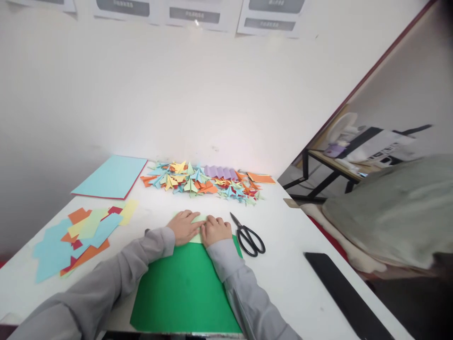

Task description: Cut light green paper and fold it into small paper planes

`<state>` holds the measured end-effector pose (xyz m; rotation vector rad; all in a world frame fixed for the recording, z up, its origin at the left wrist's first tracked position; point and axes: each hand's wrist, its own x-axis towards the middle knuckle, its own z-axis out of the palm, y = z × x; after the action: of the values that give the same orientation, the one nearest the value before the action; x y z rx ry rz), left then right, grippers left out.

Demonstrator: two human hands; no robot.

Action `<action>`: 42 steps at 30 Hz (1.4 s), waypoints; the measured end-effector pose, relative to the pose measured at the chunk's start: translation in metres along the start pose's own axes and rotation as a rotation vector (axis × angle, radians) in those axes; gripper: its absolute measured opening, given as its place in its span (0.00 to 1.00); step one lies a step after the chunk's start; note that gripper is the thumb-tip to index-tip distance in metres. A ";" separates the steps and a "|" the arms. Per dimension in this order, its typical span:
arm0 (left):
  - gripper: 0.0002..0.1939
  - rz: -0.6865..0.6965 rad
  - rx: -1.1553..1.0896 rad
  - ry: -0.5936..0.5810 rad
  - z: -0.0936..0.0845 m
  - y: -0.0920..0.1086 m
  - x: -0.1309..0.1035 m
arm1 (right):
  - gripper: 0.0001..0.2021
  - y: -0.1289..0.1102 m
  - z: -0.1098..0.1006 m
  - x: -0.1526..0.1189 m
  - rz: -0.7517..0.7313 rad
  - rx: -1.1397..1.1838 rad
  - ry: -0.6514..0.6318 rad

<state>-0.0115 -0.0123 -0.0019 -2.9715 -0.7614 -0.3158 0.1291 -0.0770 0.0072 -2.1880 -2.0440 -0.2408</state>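
Note:
My left hand [184, 226] and my right hand [215, 230] lie side by side on a small pale green piece of paper [198, 219], fingers pressed flat onto it. The paper rests at the far edge of a large green sheet [184, 288] on the white table [286, 264]. Both sleeves are grey. Most of the pale paper is hidden under my hands. Black scissors [248, 236] lie shut just right of my right hand.
A heap of folded coloured paper shapes [201, 183] lies at the back by the wall, with a light blue sheet [111, 177] to its left. Loose coloured squares [76, 238] lie at the left. A black flat object [345, 295] sits at the right edge.

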 end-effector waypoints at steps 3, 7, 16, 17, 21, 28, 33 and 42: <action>0.25 0.010 0.001 -0.031 0.002 -0.001 -0.001 | 0.15 0.002 -0.001 0.002 0.000 0.012 -0.012; 0.28 0.001 -0.011 -0.062 0.003 -0.003 -0.001 | 0.16 0.006 -0.002 0.005 -0.011 0.026 -0.052; 0.36 -0.011 -0.087 -0.073 0.002 -0.004 -0.001 | 0.15 0.019 -0.006 0.004 -0.126 0.113 -0.070; 0.36 -0.013 -0.086 -0.071 0.002 -0.004 -0.001 | 0.16 0.017 -0.005 -0.002 -0.140 0.127 -0.014; 0.34 0.010 -0.062 -0.084 0.002 -0.004 -0.001 | 0.14 0.008 0.001 -0.027 -0.303 0.246 0.154; 0.40 0.034 -0.081 -0.082 0.000 -0.004 -0.003 | 0.16 0.009 0.011 -0.048 -0.360 0.258 0.137; 0.39 0.032 -0.074 -0.089 -0.003 -0.002 -0.003 | 0.16 0.015 0.011 -0.052 -0.388 0.207 0.111; 0.36 -0.018 -0.101 -0.141 -0.003 0.000 -0.001 | 0.12 0.033 0.015 -0.058 -0.344 0.259 0.303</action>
<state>-0.0130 -0.0132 0.0009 -3.1113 -0.8088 -0.1504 0.1590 -0.1330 -0.0192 -1.5415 -2.1228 -0.3020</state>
